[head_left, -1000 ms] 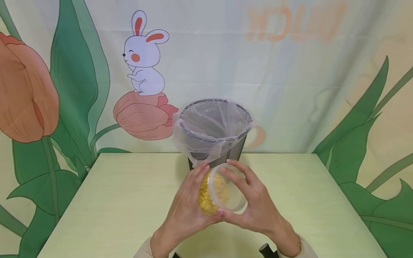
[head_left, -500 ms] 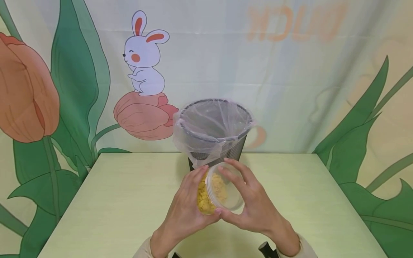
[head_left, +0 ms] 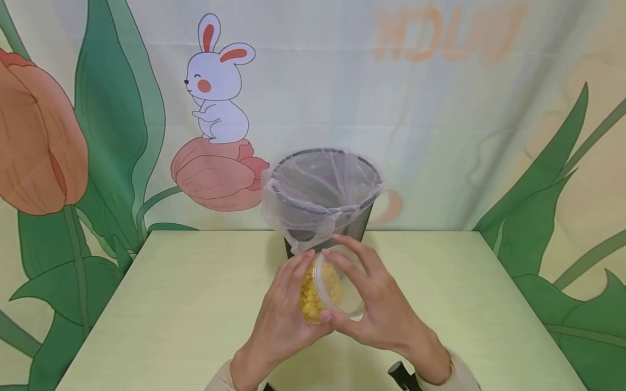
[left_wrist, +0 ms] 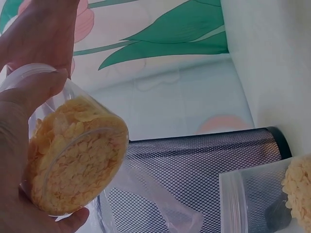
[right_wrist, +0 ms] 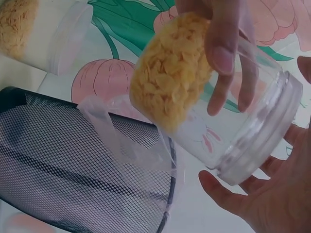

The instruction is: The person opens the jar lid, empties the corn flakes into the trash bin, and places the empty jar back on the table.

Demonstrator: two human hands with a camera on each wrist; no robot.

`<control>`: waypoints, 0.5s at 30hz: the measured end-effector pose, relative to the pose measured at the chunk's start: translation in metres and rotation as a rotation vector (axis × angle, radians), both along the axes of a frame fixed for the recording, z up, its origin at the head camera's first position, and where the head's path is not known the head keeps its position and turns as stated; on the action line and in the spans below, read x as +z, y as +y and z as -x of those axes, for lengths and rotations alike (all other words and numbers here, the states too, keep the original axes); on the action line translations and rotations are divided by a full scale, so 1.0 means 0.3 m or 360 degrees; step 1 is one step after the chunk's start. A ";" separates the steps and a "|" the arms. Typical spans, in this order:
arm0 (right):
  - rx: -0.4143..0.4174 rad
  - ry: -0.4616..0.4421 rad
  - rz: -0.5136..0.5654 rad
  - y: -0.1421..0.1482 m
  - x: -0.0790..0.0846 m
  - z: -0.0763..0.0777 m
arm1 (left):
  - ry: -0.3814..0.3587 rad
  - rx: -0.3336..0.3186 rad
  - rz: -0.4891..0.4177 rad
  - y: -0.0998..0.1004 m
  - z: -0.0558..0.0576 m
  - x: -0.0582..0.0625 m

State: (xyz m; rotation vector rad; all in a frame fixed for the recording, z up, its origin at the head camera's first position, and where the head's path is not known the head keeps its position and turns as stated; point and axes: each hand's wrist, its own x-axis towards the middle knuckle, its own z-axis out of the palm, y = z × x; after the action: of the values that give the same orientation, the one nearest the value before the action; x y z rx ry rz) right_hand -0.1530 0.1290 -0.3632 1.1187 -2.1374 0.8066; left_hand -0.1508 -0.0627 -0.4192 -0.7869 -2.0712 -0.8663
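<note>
Both hands hold a clear plastic jar point(head_left: 312, 301) partly filled with yellow flakes, tilted on its side above the table. My left hand point(head_left: 281, 312) wraps round the jar's body, thumb and fingers on opposite sides. My right hand point(head_left: 386, 304) grips the translucent screw lid point(right_wrist: 265, 133), its thumb and fingers spread round the rim. The lid is on the jar's mouth, facing right in the head view. The flakes have slid toward the jar's base, as the right wrist view shows.
A black mesh bin point(head_left: 359, 222) lined with a thin translucent bag point(head_left: 300, 212) stands behind the hands at the table's point(head_left: 195, 304) back edge. A second lidded jar of flakes point(right_wrist: 17, 29) shows in both wrist views. A printed curtain point(head_left: 440, 108) hangs behind.
The right hand's fingers have turned leftward round the lid, and that hand has shifted slightly left. The left hand keeps its hold on the jar, which stays nearly in place.
</note>
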 end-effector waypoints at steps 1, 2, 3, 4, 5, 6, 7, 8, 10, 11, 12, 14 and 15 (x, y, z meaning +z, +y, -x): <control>-0.0004 0.0008 0.0017 -0.006 -0.003 0.002 | 0.0020 0.0008 -0.0005 0.003 0.001 -0.001; -0.0011 0.0019 0.0038 -0.012 -0.007 0.004 | 0.0043 0.0019 -0.0010 0.006 0.002 -0.002; -0.0021 0.0029 0.0059 -0.019 -0.011 0.006 | 0.0055 0.0033 -0.0012 0.009 0.003 -0.002; -0.0028 0.0040 0.0085 -0.025 -0.015 0.009 | 0.0073 0.0050 -0.0015 0.012 0.003 -0.003; -0.0033 0.0058 0.0115 -0.031 -0.020 0.011 | 0.0093 0.0066 -0.0019 0.016 0.004 -0.004; -0.0039 0.0077 0.0145 -0.037 -0.023 0.014 | 0.0110 0.0083 -0.0022 0.020 0.004 -0.004; -0.0042 0.0097 0.0177 -0.043 -0.027 0.017 | 0.0120 0.0096 -0.0024 0.024 0.004 -0.004; -0.0040 0.0117 0.0212 -0.047 -0.029 0.020 | 0.0136 0.0107 -0.0026 0.027 0.004 -0.004; -0.0033 0.0158 0.0280 -0.055 -0.033 0.024 | 0.0155 0.0119 -0.0029 0.032 0.003 -0.003; -0.0033 0.0181 0.0310 -0.058 -0.035 0.026 | 0.0163 0.0118 -0.0030 0.034 0.002 -0.002; -0.0032 0.0201 0.0339 -0.061 -0.036 0.028 | 0.0165 0.0115 -0.0029 0.034 0.002 -0.002; -0.0021 0.0235 0.0391 -0.065 -0.037 0.031 | 0.0168 0.0104 -0.0025 0.035 0.001 -0.001; -0.0019 0.0251 0.0408 -0.066 -0.038 0.033 | 0.0170 0.0099 -0.0022 0.035 0.001 -0.001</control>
State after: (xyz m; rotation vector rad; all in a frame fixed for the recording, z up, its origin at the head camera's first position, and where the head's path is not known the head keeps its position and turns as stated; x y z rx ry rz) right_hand -0.1627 0.1093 -0.3747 0.9993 -1.8501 0.9255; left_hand -0.1512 -0.0523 -0.4195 -0.7415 -1.9835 -0.7869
